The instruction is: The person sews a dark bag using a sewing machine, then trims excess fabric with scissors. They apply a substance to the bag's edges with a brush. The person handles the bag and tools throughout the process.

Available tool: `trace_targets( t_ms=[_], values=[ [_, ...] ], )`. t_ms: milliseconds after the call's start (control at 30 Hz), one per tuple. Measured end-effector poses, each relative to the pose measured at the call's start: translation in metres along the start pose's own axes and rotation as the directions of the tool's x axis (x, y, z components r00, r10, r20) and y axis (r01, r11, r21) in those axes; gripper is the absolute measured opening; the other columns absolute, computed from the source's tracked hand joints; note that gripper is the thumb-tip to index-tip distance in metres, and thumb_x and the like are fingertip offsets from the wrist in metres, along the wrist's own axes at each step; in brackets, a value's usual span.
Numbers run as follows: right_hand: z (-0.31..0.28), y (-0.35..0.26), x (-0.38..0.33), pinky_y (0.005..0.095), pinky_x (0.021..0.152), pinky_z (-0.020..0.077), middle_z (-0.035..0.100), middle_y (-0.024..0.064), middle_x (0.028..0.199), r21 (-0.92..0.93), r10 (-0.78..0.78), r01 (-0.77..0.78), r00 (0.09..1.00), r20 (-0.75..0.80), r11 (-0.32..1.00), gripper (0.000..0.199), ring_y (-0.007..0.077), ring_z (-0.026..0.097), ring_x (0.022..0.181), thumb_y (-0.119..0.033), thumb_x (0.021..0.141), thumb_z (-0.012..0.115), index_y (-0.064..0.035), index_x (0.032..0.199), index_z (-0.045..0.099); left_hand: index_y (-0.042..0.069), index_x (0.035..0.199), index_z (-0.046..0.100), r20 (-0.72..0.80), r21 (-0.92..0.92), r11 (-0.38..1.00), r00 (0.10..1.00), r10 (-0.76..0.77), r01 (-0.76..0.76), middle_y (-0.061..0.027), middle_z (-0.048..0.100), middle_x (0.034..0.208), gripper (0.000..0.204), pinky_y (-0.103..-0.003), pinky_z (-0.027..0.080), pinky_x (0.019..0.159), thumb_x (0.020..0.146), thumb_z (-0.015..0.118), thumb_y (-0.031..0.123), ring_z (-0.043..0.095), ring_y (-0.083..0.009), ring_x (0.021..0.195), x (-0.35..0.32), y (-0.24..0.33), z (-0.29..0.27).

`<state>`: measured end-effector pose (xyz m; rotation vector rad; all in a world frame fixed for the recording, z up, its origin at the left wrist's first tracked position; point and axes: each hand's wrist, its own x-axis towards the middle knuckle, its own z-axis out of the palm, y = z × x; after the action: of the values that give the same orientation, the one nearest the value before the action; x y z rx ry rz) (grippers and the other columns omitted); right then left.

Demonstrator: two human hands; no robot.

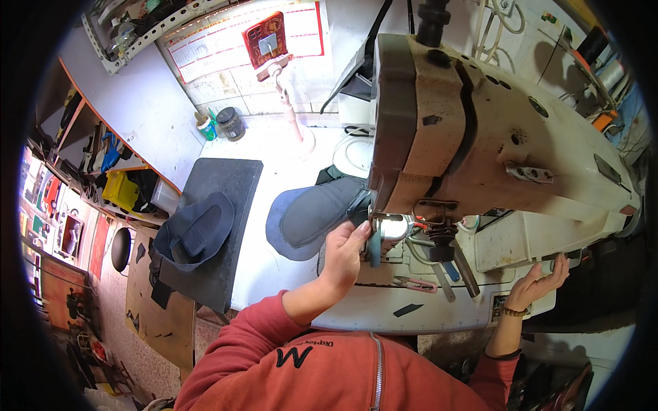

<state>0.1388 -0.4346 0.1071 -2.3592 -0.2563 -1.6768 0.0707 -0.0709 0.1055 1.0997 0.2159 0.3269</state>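
My left hand (345,252) is closed in a pinch at the sewing head of a large beige sewing machine (493,137). Between its fingertips is the edge of a dark blue fabric piece (322,209), rounded, with a darker padded oval on top. That piece lies on the white table and runs in under the machine head, which hides its far end. To the right, beside the machine's base, my right hand (538,282) holds nothing, its fingers stretched out and apart.
A black board (247,226) at left bears another dark blue curved piece (195,231). Near the machine's front lie a pink-handled cutter (416,284) and several metal tools. A phone on a pink stand (291,120), a dark jar (231,123) and a small bottle (205,127) stand behind.
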Motion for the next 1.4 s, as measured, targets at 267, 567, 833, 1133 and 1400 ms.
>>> trace_targets(
  t_ms=[267,567,833,1133,1400],
  values=[
    [-0.031,0.057,0.082,0.0435,0.108,0.0298,0.048,0.0207,0.133,-0.090,-0.114,0.095,0.964,-0.240,0.991,0.047,0.0329,0.043,0.126,-0.031,0.099,0.047,0.0049,0.129,0.047,-0.003,0.093,0.061,0.020,0.034,0.998,0.999,0.046,-0.046,-0.0036,0.064,0.085,0.022,-0.019,0.044,0.065,0.098,0.052,0.017,0.054,-0.0041,0.074,-0.001,0.008,0.008],
    [-0.013,0.266,0.252,0.0322,0.100,0.0395,0.053,0.0160,0.132,0.071,0.325,-0.388,0.846,0.424,0.919,0.045,0.0245,0.052,0.120,-0.032,0.100,0.044,-0.0034,0.134,0.050,0.003,0.080,0.056,-0.055,-0.056,0.998,0.998,0.032,-0.035,-0.0022,0.063,0.084,0.019,-0.020,0.043,0.065,0.096,0.054,0.014,0.053,-0.0046,0.074,0.002,0.008,0.009],
    [-0.010,0.224,0.174,0.0313,0.102,0.0377,0.050,0.0144,0.138,0.319,0.407,-0.395,0.913,0.032,0.861,0.056,0.0235,0.049,0.124,-0.040,0.099,0.045,0.0043,0.134,0.047,0.005,0.083,0.061,-0.111,-0.009,0.960,0.955,0.277,-0.279,0.0024,0.059,0.080,0.014,-0.020,0.039,0.067,0.093,0.057,0.012,0.048,-0.0039,0.073,0.014,0.024,-0.039],
    [-0.031,-0.079,0.022,0.0396,0.093,0.0436,0.057,0.0163,0.108,0.561,-0.316,0.012,0.836,0.448,0.828,0.020,0.0288,0.055,0.103,-0.007,0.085,0.059,-0.0031,0.104,0.054,0.002,0.097,0.064,-0.195,-0.019,0.992,0.973,-0.124,0.123,0.0000,0.064,0.091,0.016,-0.020,0.042,0.073,0.095,0.055,0.015,0.053,-0.0047,0.079,-0.049,-0.023,-0.090],
    [0.023,-0.139,-0.089,0.0423,0.077,0.0447,0.056,0.0113,0.094,0.515,-0.529,0.141,0.349,0.773,0.845,0.029,0.0306,0.055,0.093,-0.006,0.072,0.061,-0.0042,0.101,0.057,0.003,0.106,0.056,-0.039,-0.430,0.832,0.913,-0.406,0.351,-0.0084,0.065,0.098,0.015,-0.030,0.049,0.080,0.093,0.055,0.009,0.060,-0.0156,0.086,-0.062,-0.001,-0.081]
  ],
)
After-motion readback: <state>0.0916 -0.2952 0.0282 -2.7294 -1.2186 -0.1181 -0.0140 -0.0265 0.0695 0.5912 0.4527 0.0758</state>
